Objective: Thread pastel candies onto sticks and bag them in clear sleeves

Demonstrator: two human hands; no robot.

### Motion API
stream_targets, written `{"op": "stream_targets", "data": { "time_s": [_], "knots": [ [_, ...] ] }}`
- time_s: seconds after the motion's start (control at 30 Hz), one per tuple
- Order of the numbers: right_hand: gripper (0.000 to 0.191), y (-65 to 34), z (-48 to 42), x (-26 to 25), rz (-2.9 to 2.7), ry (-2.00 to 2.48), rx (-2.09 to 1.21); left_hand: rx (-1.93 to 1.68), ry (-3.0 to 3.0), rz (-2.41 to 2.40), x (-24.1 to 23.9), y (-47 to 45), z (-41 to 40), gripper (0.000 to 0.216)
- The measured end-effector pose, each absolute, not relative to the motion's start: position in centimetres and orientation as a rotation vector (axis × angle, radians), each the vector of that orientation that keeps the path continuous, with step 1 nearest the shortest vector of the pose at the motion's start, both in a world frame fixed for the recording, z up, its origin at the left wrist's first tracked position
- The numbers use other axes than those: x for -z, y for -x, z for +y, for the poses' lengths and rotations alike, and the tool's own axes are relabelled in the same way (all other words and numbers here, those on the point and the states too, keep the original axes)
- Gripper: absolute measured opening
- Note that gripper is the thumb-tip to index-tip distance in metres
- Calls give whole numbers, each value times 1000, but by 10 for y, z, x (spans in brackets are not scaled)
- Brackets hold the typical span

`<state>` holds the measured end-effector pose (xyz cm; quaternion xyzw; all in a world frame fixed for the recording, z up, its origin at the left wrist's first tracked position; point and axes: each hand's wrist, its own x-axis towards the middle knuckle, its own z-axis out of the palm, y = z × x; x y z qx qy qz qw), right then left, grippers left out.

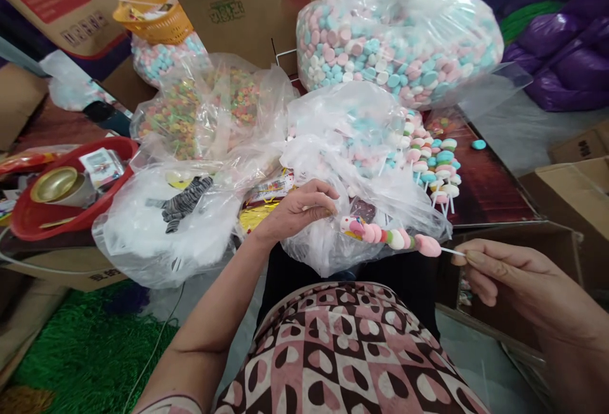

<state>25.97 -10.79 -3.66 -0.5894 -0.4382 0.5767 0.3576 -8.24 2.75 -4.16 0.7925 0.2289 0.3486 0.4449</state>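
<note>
My right hand [504, 271] pinches the bare end of a thin white stick. On that stick sits a candy skewer [390, 235] of pink, white and green pieces, lying almost level in front of me. My left hand [304, 206] has its fingers pinched together at the skewer's far tip, beside a printed round candy. Both hands hover over my lap, just in front of an open clear bag of blue and pink candies [352, 141].
A big tied bag of pastel candies [394, 33] stands behind. Finished skewers [438, 163] lie to the right on a dark tabletop. Bags of ring candies [200, 109] and white pieces [162, 224], a red bowl [52, 217], cardboard boxes and green matting surround me.
</note>
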Motion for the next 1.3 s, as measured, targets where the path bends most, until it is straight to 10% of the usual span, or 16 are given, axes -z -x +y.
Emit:
{"op": "stream_targets", "data": {
  "time_s": [1.3],
  "knots": [
    [15,-185,-76,34,-919,1126,-1281,-900,-1782,774,59,62,15,18]
  ]
}}
